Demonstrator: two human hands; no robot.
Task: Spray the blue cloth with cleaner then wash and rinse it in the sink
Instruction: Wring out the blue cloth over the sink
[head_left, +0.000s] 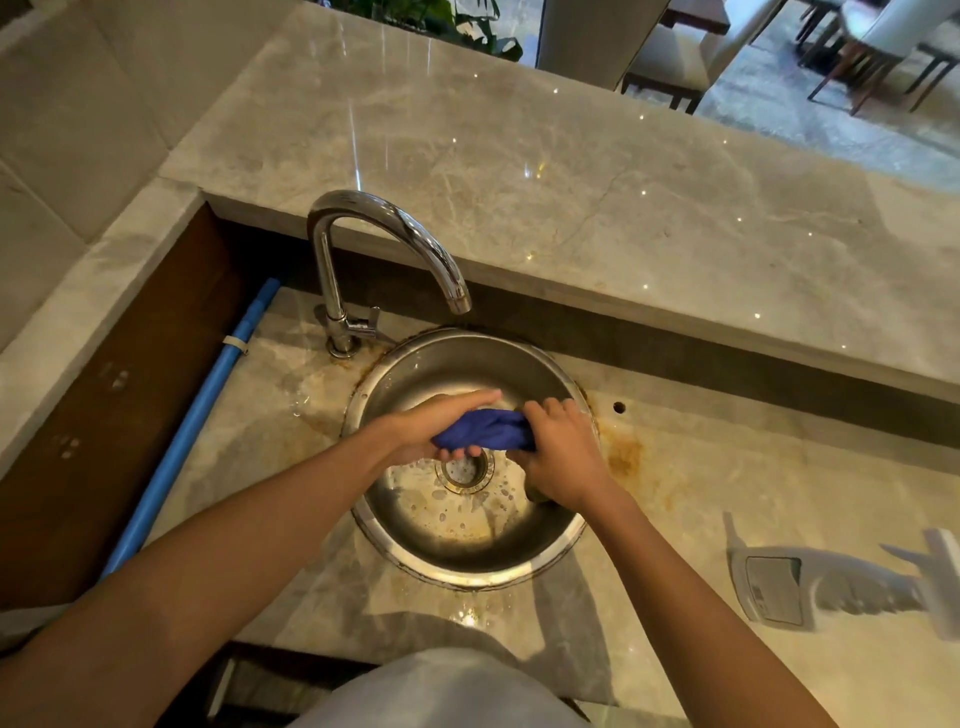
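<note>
Hands grip cloth between.

Both hands grip the bunched blue cloth over the sink — left hand at one end, right hand at the other, drain just below.

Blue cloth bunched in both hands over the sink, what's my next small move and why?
Probably turn on the faucet: no water runs from it, suds dot the sink, and left hand and right hand grip the blue cloth bunched, unrinsed.
</note>
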